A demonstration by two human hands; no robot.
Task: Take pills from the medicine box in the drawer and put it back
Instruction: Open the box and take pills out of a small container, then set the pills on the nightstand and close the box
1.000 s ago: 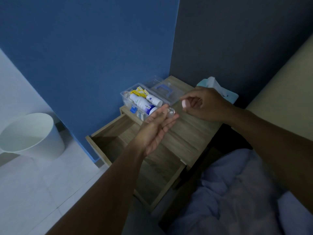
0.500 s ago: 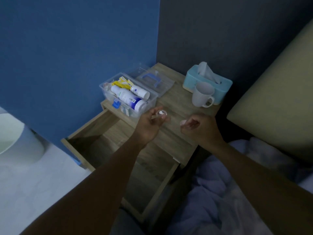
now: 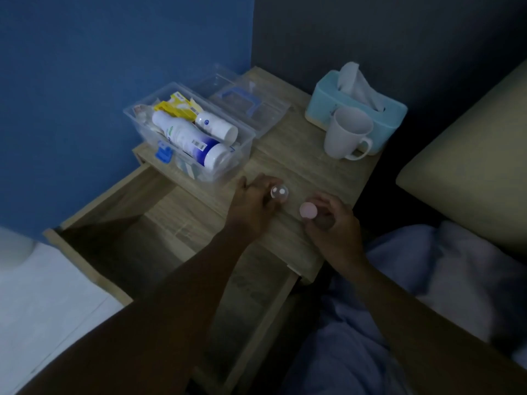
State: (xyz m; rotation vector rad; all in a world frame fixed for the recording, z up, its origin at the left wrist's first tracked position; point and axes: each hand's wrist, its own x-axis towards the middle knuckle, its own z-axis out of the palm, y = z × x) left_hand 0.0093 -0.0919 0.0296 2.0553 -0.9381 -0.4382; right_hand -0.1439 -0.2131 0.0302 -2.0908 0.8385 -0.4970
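Observation:
The clear plastic medicine box [image 3: 242, 138] stands open on the wooden nightstand [image 3: 299, 166], holding white bottles and a yellow packet. Its clear lid [image 3: 248, 101] with a blue handle lies behind it. My left hand [image 3: 251, 206] holds a small clear pill bottle [image 3: 279, 193] just in front of the box, mouth turned toward me. My right hand [image 3: 330, 223] grips a round pink cap [image 3: 308, 210] a little to the right of the bottle. Below the tabletop the drawer [image 3: 128, 238] is pulled out, and its inside looks dark and bare.
A white mug [image 3: 345, 135] and a light-blue tissue box [image 3: 356, 106] stand at the nightstand's back right. A beige pillow [image 3: 470, 166] and bluish bedding [image 3: 427, 280] lie to the right. White floor [image 3: 42, 309] is on the left, the blue wall [image 3: 114, 52] behind.
Both hands came down toward the nightstand's front edge. The right hand moved away from the bottle's mouth and now shows the pink cap. The view tilted right, revealing mug and tissue box.

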